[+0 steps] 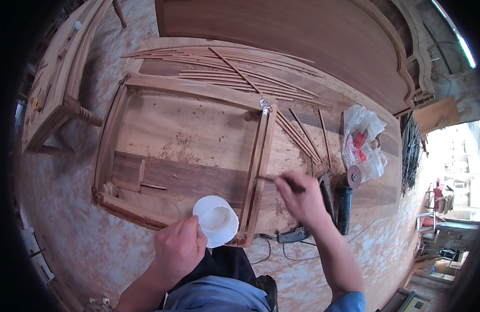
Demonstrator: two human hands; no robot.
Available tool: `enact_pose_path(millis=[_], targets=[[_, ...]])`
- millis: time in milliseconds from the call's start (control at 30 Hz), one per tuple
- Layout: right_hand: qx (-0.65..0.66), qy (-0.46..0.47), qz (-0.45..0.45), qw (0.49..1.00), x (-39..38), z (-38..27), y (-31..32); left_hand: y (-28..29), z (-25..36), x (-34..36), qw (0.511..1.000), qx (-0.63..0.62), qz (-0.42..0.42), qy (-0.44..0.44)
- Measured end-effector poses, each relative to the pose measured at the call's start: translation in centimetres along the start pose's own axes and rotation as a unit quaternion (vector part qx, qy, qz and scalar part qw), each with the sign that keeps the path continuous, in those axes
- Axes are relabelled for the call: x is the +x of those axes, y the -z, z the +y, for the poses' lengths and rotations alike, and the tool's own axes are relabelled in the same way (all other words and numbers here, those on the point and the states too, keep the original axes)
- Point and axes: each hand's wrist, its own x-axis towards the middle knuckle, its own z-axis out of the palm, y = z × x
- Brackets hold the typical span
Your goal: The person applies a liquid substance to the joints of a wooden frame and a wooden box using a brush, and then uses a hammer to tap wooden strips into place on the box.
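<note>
My left hand is closed on the rim of a white plastic cup, tilted so its whitish inside shows. The cup is over the near right corner of a wooden frame lying on the worktable. In my right hand is a thin dark stick-like tool, its tip at the frame's right rail. I cannot make out whether that tip is a brush, since it is small and the fingers cover the rest.
Right of my right hand lie an angle grinder with a reddish disc and a dark corded tool. A plastic bag rests behind them. Thin wooden strips spread beyond the frame, and a large wooden panel stands at the back.
</note>
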Motion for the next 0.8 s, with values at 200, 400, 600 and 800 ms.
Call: enact_pose_path(millis=[200, 400, 600, 800], targets=[[-0.084, 0.106, 0.063, 0.989, 4.3, 1.2, -0.1, -0.2, -0.3, 0.6, 1.0, 0.0, 0.005, -0.004], [-0.015, 0.06, -0.087, 0.994, -3.4, -1.7, 1.0, -0.8, -0.5, 2.7, 1.0, 0.008, 0.016, -0.01], [0.156, 0.048, 0.0, 0.987, -5.5, -4.3, 3.9, -2.3, -0.3, 5.3, 0.998, 0.032, 0.033, -0.036], [0.143, 0.033, -0.036, 0.988, -4.0, -2.0, -1.6, -3.3, 2.0, 6.9, 0.999, 0.029, 0.017, -0.015]])
